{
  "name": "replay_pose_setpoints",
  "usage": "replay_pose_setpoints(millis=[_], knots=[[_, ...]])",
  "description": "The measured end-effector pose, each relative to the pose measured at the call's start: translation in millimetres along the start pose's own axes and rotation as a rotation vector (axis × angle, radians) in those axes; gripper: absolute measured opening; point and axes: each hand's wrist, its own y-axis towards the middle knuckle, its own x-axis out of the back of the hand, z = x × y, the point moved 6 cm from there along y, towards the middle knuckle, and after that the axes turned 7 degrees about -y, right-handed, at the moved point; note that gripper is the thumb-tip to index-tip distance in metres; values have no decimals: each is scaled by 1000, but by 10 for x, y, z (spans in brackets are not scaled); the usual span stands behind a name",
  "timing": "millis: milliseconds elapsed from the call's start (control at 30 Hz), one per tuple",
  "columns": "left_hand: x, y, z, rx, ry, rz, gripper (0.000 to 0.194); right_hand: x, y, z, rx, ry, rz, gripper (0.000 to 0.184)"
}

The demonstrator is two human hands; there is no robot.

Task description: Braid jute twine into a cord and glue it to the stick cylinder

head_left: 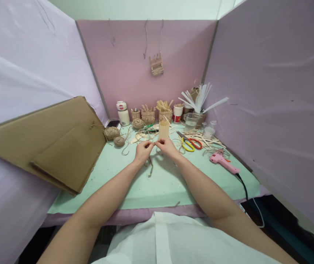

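Observation:
My left hand (143, 152) and my right hand (167, 147) meet over the middle of the table, fingertips nearly touching. Both are closed in a pinch; whatever lies between the fingers is too small to make out. A brown strand of twine (150, 168) shows just below my left hand; whether it joins the fingers I cannot tell. Right behind my right hand stands a small pale wooden-stick piece (164, 129), its lower part hidden by the hand. Loose twine and thin sticks lie behind my hands. To the right are scissors with yellow handles (187, 145) and red-handled scissors (196, 143).
Twine balls (112, 132) sit at the left, near a leaning cardboard sheet (71, 146). Stick-filled baskets (165, 116), a white bottle (123, 115) and a plastic cup (191, 123) line the back. A pink glue gun (224, 163) with its cord lies right.

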Motion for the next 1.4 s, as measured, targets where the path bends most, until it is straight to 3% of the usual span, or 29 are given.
replay_pose_setpoints(millis=[300, 467, 567, 733, 933, 1400], knots=[[104, -15, -56, -8, -54, -133, 20, -43, -55, 91, -4, 64, 53, 20], [68, -22, -71, 1, -128, -89, 21, -94, -51, 129, -15, 290, 128, 19], [40, -28, -64, 20, -159, -72, 22, -87, -31, 55, -104, 400, 85, 22], [7, -35, -62, 36, -197, -51, 21, -116, -2, -92, -200, 492, 40, 28], [-17, -25, 0, 53, -223, -19, 22, -167, -19, -80, -212, 602, 108, 24], [-38, -13, 133, 126, -301, -29, 20, -151, -49, -23, -202, 555, 124, 18]])
